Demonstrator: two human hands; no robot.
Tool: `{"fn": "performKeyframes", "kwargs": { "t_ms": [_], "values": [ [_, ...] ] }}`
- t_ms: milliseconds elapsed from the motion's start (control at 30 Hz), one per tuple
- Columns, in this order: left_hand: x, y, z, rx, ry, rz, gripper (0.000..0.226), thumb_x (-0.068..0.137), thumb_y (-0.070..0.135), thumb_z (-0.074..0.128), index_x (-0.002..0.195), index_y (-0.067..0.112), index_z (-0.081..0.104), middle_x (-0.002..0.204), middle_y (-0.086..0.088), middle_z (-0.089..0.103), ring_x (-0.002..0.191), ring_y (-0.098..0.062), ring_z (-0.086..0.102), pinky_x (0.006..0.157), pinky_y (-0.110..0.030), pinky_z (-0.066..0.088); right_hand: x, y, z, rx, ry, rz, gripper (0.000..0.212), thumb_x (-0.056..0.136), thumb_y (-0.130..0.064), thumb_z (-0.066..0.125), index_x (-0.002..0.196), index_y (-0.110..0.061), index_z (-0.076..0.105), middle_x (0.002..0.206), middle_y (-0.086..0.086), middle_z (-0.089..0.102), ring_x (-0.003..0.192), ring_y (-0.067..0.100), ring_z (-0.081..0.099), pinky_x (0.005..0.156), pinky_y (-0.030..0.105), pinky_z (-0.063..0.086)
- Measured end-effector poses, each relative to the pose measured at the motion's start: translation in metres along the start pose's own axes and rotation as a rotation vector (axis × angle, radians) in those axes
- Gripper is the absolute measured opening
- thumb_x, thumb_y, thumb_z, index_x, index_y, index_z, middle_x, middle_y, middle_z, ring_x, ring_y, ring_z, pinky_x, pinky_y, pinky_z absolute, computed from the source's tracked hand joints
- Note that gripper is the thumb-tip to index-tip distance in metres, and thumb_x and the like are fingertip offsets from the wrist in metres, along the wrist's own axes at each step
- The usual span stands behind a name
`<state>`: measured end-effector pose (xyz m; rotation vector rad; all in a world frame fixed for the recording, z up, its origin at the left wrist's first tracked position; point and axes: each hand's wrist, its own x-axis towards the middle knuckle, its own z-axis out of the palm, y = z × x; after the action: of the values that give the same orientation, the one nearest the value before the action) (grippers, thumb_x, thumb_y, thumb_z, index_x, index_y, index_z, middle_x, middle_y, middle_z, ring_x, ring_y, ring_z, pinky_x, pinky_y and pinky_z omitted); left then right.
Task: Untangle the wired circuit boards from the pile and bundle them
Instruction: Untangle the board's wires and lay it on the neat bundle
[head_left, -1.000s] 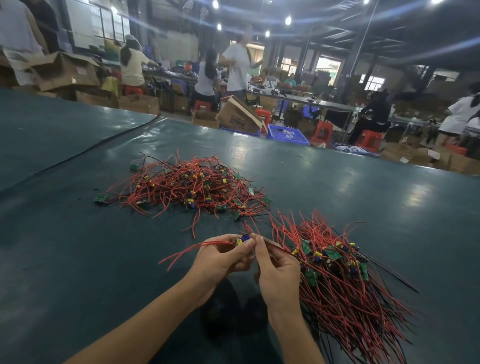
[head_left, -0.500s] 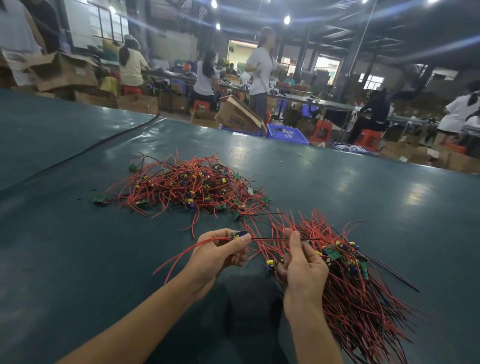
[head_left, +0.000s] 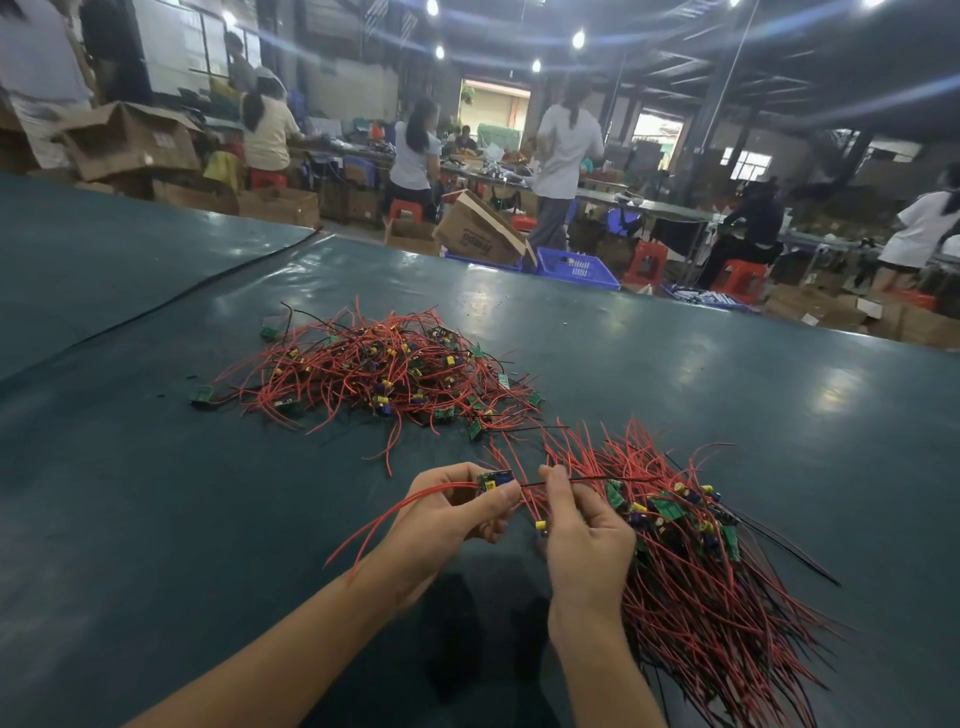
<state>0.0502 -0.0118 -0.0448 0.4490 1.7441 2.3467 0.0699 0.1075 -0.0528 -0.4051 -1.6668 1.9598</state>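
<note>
A tangled pile of red-wired circuit boards (head_left: 374, 374) lies on the dark green table (head_left: 727, 395), ahead and left of my hands. A combed bundle of boards with red and black wires (head_left: 691, 551) lies at the right. My left hand (head_left: 447, 514) pinches one small green board (head_left: 493, 480) between thumb and fingers; its red wires trail down to the left. My right hand (head_left: 582, 540) pinches that board's black wire (head_left: 597, 479), stretched out toward the bundle, and curls round bundle wires below.
A seam in the table cover (head_left: 197, 291) runs along the left. Beyond the far edge stand cardboard boxes (head_left: 483, 234), a blue crate (head_left: 576, 267), red stools and several people at benches.
My hands have drawn apart a little, pulling the black wire taut between the board and my right fingers. The view has shifted slightly; a person in the background has walked right.
</note>
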Motion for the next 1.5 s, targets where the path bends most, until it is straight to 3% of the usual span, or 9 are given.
{"fn": "performKeyframes", "kwargs": {
  "t_ms": [233,467,567,667,833,1033,1300,1400,1500],
  "values": [
    [0.003,0.003,-0.011,-0.061,0.048,-0.008,0.014,0.064,0.028,0.079,0.062,0.018,0.07,0.064,-0.006,0.06,0.055,-0.013,0.056,0.054,-0.021,0.048,0.022,-0.005,-0.024,0.165,0.198,0.08,0.016,0.094,-0.023,0.066,0.085,-0.017,0.078,0.045,-0.014,0.047,0.037,0.002,0.026,0.035,0.018,0.026],
    [0.012,0.004,-0.019,-0.38,0.307,-0.158,0.029,0.068,0.035,0.073,0.08,0.01,0.066,0.07,-0.004,0.067,0.058,-0.011,0.065,0.05,-0.02,0.054,0.008,-0.01,-0.013,0.14,0.041,0.026,0.03,0.092,-0.023,0.067,0.063,-0.021,0.075,0.045,-0.01,0.036,0.04,0.004,0.027,0.038,0.018,0.027],
    [0.014,0.008,-0.02,-0.466,0.328,-0.157,0.039,0.075,0.038,0.064,0.097,0.006,0.063,0.089,-0.007,0.075,0.067,-0.015,0.071,0.049,-0.021,0.055,0.006,-0.013,-0.011,0.199,-0.026,0.035,0.026,0.093,-0.022,0.066,0.07,-0.019,0.079,0.051,-0.007,0.042,0.042,0.004,0.031,0.038,0.018,0.028],
    [0.013,0.013,-0.021,-0.565,0.294,-0.198,0.05,0.077,0.038,0.063,0.112,0.003,0.06,0.087,-0.007,0.075,0.063,-0.012,0.07,0.049,-0.019,0.055,0.004,-0.015,-0.011,0.256,-0.091,0.039,0.034,0.092,-0.038,0.059,0.077,-0.016,0.079,0.058,-0.004,0.054,0.044,0.005,0.037,0.038,0.018,0.032],
    [0.012,0.015,-0.025,-0.63,0.211,-0.27,0.025,0.07,0.032,0.072,0.077,0.01,0.064,0.059,0.001,0.061,0.046,-0.009,0.056,0.045,-0.02,0.05,0.001,-0.013,-0.009,0.236,-0.142,0.084,0.059,0.083,-0.062,0.043,0.082,-0.015,0.08,0.062,-0.002,0.06,0.047,0.008,0.043,0.04,0.02,0.035],
    [0.008,0.012,-0.017,-0.353,-0.042,-0.381,0.028,0.06,0.039,0.078,0.068,0.013,0.069,0.05,0.003,0.047,0.04,-0.008,0.04,0.041,-0.019,0.037,-0.006,-0.013,-0.003,0.034,-0.259,0.12,0.049,0.081,-0.057,0.053,0.08,-0.017,0.081,0.065,0.004,0.056,0.052,0.017,0.044,0.048,0.024,0.036],
    [-0.005,0.01,-0.01,0.028,-0.307,-0.419,0.032,0.078,0.046,0.074,0.074,0.015,0.068,0.053,0.0,0.053,0.041,-0.006,0.046,0.045,-0.016,0.038,-0.012,-0.017,-0.001,-0.049,-0.407,0.301,0.029,0.072,-0.043,0.067,0.069,-0.018,0.08,0.068,0.007,0.071,0.059,0.016,0.063,0.055,0.027,0.049],
    [0.0,0.011,-0.015,-0.169,-0.259,-0.539,0.04,0.073,0.052,0.065,0.073,0.013,0.067,0.047,0.001,0.052,0.036,-0.008,0.043,0.041,-0.019,0.037,-0.009,-0.017,-0.002,0.026,-0.318,0.288,0.031,0.08,-0.044,0.063,0.078,-0.019,0.081,0.062,0.001,0.066,0.049,0.008,0.052,0.045,0.022,0.039],
    [0.003,0.01,-0.022,-0.434,-0.198,-0.523,0.029,0.072,0.035,0.068,0.086,0.011,0.077,0.058,0.0,0.059,0.038,-0.009,0.043,0.038,-0.02,0.037,-0.005,-0.018,-0.004,0.281,-0.229,0.301,0.032,0.078,-0.042,0.063,0.08,-0.015,0.08,0.061,-0.001,0.059,0.044,0.005,0.041,0.039,0.019,0.032]
  ]
}}
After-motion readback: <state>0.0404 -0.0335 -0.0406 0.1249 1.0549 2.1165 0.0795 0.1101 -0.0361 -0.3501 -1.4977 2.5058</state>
